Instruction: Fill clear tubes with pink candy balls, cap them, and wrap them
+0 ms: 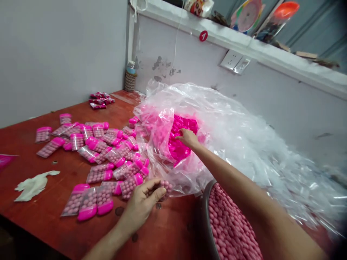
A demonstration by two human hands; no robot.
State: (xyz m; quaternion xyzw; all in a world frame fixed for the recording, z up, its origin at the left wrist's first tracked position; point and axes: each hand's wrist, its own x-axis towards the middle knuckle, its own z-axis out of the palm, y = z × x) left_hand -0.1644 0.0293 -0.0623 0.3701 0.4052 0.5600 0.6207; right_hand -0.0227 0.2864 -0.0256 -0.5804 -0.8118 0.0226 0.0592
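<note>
My left hand rests low on the red table, fingers curled round a clear packet of pink candies. My right hand reaches into a big clear plastic bag and its fingers press on the bright pink caps inside; what it grips is hidden. Several filled packets with pink caps lie spread over the table left of the bag.
A grey bowl heaped with pink candies sits under my right forearm. A heap of empty clear sleeves fills the right side. A white rag lies front left. Dark wrappers and a small bottle stand by the walls.
</note>
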